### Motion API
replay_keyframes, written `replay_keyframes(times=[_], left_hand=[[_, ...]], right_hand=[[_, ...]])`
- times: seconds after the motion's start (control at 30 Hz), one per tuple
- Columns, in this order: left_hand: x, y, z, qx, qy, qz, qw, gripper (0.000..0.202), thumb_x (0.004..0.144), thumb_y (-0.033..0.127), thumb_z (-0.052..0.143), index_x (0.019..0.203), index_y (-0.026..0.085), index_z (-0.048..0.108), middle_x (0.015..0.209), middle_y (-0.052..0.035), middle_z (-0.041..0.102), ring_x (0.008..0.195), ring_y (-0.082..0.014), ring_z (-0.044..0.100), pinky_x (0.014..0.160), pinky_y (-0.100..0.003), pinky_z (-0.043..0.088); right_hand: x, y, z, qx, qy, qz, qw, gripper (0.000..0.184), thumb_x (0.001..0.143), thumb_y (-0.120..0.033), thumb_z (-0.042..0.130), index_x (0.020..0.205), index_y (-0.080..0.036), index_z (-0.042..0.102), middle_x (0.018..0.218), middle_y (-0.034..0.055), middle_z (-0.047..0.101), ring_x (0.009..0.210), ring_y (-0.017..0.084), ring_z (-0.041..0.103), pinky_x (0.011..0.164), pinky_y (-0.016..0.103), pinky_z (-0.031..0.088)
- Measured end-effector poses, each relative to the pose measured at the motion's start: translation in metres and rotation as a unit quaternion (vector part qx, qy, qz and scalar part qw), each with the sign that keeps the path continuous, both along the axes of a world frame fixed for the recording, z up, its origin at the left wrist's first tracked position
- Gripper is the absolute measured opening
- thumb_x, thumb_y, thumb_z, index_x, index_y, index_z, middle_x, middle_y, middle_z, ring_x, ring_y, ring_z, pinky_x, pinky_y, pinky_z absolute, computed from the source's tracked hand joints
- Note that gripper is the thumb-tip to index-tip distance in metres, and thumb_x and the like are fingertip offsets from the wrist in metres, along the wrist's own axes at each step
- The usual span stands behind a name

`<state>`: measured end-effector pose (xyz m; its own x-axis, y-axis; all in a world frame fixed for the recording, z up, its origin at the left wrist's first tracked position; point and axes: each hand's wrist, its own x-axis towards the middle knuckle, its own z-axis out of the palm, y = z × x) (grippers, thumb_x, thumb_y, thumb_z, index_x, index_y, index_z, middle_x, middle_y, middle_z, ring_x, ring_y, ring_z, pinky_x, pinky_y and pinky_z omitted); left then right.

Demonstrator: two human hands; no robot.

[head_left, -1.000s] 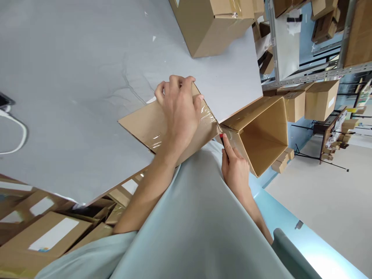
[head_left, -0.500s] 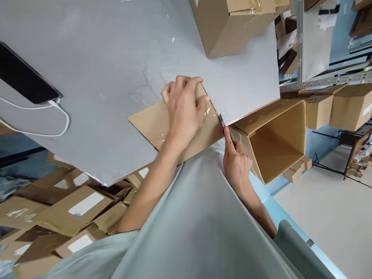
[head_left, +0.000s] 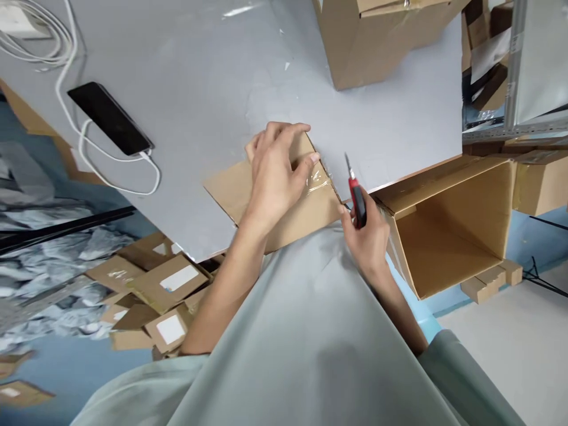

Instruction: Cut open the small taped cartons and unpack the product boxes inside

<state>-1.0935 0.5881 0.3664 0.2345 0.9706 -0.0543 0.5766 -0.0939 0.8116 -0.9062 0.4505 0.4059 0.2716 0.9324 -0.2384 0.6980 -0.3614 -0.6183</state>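
A flattened cardboard box [head_left: 231, 189] with clear tape on it lies at the near edge of the grey table [head_left: 199, 89]. My left hand [head_left: 277, 171] presses down on it, fingers curled over its far corner. Just right of the box, my right hand [head_left: 370, 234] grips a red-handled utility knife [head_left: 356, 198]. The blade points up and away, lifted clear of the taped edge.
A black phone [head_left: 110, 118] on a white cable [head_left: 84, 151] lies on the table's left part. A large closed carton [head_left: 377, 41] stands at the back. An open carton [head_left: 457, 225] sits at the right, below the table edge. Flattened boxes [head_left: 151, 284] litter the floor at left.
My right hand has pulled the knife out of the taped edge and raised it, blade now in the air. The view has swung left, bringing the phone into sight. My left hand stays put.
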Motion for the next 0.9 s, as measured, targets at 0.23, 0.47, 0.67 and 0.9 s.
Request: replay_keyframes(times=[0.23,0.47,0.67,0.9], left_hand=[[-0.003,0.001,0.0,-0.011,0.018,-0.002,1.0,0.068,0.096,0.088,0.058,0.145,0.041,0.066,0.147,-0.0017,0.072,0.157,-0.0409,0.048,0.134,-0.073,0.027],[0.001,0.0,0.014,-0.028,0.053,0.027,0.998,0.073,0.092,0.092,0.061,0.14,0.038,0.069,0.144,-0.0028,0.074,0.151,-0.0393,0.057,0.142,-0.068,0.023],[0.004,0.0,0.022,-0.035,0.075,0.061,0.995,0.052,0.095,0.076,0.072,0.132,0.039,0.07,0.137,-0.0015,0.077,0.137,-0.038,0.068,0.143,-0.066,0.027],[0.014,-0.014,0.016,0.027,0.151,0.091,0.984,0.049,0.098,0.069,0.07,0.134,0.037,0.067,0.14,-0.0044,0.074,0.144,-0.034,0.064,0.146,-0.064,0.013]], right_hand=[[0.019,0.056,-0.033,0.0,0.101,0.038,0.994,0.034,0.095,-0.045,0.073,0.123,-0.026,0.072,0.093,-0.0005,0.077,0.073,0.019,0.068,0.076,0.034,0.059],[0.023,0.057,-0.039,-0.005,0.098,0.065,0.993,0.038,0.095,-0.037,0.066,0.132,-0.027,0.069,0.109,0.0041,0.08,0.081,0.022,0.074,0.082,0.038,0.061],[0.028,0.061,-0.038,-0.026,0.2,0.053,0.978,0.027,0.099,-0.048,0.068,0.116,-0.027,0.069,0.085,-0.0024,0.071,0.071,0.019,0.067,0.076,0.035,0.059],[0.074,0.074,-0.089,-0.042,0.325,0.075,0.942,0.048,0.105,-0.075,0.06,0.105,-0.027,0.067,0.079,-0.002,0.067,0.067,0.018,0.065,0.067,0.032,0.056]])
